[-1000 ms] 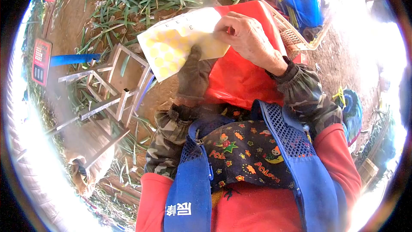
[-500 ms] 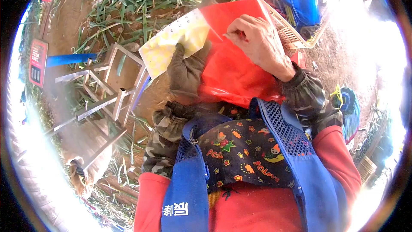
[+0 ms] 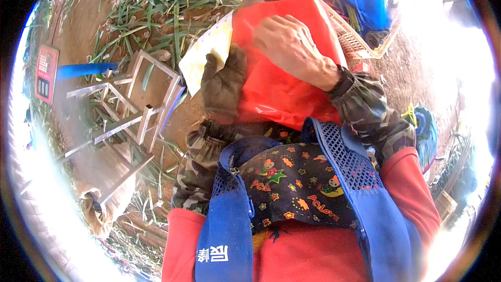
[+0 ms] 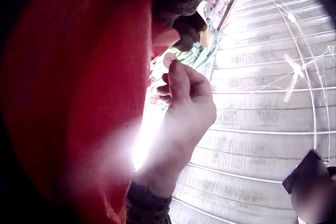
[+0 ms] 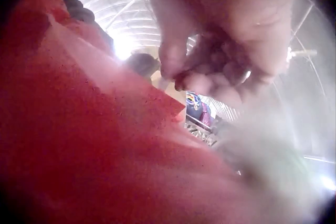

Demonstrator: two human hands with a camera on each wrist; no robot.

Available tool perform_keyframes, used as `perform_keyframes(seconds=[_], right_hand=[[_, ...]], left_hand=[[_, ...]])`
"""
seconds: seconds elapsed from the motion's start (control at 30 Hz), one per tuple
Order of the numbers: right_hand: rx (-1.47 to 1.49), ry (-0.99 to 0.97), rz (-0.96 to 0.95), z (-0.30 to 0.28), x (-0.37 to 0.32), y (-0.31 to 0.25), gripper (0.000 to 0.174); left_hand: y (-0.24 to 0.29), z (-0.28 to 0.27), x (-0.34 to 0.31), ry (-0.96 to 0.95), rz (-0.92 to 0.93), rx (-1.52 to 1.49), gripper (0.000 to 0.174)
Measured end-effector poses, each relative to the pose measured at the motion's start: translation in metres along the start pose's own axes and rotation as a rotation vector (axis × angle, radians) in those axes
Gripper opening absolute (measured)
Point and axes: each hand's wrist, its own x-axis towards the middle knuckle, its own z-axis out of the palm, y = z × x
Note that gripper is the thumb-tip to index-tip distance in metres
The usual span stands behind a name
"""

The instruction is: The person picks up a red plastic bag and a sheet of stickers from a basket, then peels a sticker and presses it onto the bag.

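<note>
My left hand (image 3: 223,81), in a dark glove, holds a sheet of round yellow stickers (image 3: 206,55), with the thumb over its face. My bare right hand (image 3: 297,44) is just to the sheet's right, above glossy red plastic (image 3: 287,91) spread over the lap. In the left wrist view, the right hand's thumb and finger pinch a small round sticker (image 4: 169,60); the gloved fingers (image 4: 188,27) are close beyond it. The right wrist view shows the bare fingers (image 5: 197,82) bent together near the red plastic's edge.
Cut green leaves (image 3: 172,0) litter the ground ahead. A metal frame stool (image 3: 143,104) stands at the left, near a red panel with buttons (image 3: 47,73). At the upper right is a cream plastic basket (image 3: 352,44) with a blue bag (image 3: 368,0) in it.
My right hand left the sheet's edge, moved right, and has come back leftward over the red plastic. The sticker sheet has tilted and shows narrower, drawn closer to the gloved hand.
</note>
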Motion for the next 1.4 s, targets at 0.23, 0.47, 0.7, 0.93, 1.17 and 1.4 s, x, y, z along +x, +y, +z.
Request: perform_keyframes(seconds=[0.23, 0.47, 0.7, 0.93, 1.17, 1.4], right_hand=[[0.024, -0.27, -0.027, 0.004, -0.01, 0.007, 0.023], [-0.04, -0.287, 0.037, -0.006, -0.034, -0.02, 0.046], [-0.074, -0.27, 0.042, -0.002, -0.032, -0.024, 0.052], [0.089, -0.444, 0.12, -0.051, -0.049, -0.034, 0.063], [0.138, -0.56, 0.089, -0.044, -0.113, -0.04, 0.019], [0.386, 0.132, 0.841, -0.109, -0.117, -0.02, 0.016]], left_hand=[[-0.001, 0.001, 0.0, -0.066, -0.055, -0.097, 0.037], [-0.001, 0.004, 0.0, -0.07, -0.081, -0.135, 0.034], [0.0, 0.003, -0.006, -0.088, -0.043, -0.052, 0.032], [0.007, 0.016, -0.007, -0.11, 0.126, 0.152, 0.029], [0.037, 0.015, 0.004, -0.092, -0.027, 0.101, 0.034], [0.04, 0.048, -0.008, -0.042, -0.133, 0.116, 0.034]])
